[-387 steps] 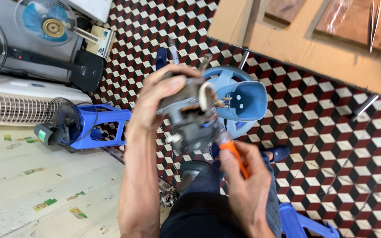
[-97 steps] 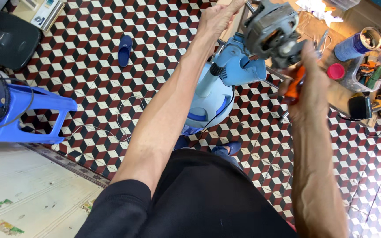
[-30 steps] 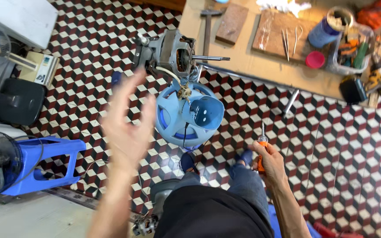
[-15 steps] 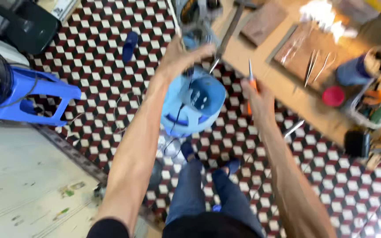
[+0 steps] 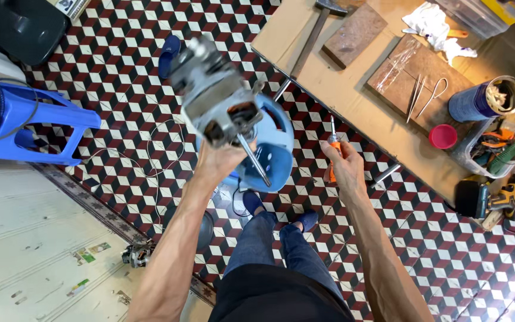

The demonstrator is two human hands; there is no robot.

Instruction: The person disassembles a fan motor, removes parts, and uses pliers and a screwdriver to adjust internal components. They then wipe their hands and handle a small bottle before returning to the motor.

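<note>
A: Where's the motor (image 5: 216, 95)?

B: Raised above the blue housing (image 5: 272, 140), gripped from below by the left hand (image 5: 222, 162). Its fingers are closed round the base, mostly hidden behind the motor. The top is blurred; the shaft (image 5: 253, 160) juts down to the right.

A: And the right hand (image 5: 346, 170)?

B: Clenched on an orange screwdriver (image 5: 332, 146), tip up. The handle is largely covered by the palm.

A: Around them?

B: A workbench (image 5: 335, 89) to the right with a hammer (image 5: 317, 30), head partly cut off, and a red cup (image 5: 443, 136). A blue stool (image 5: 37, 128) stands left; the small part (image 5: 138, 253) on the floor is possibly another motor.
</note>
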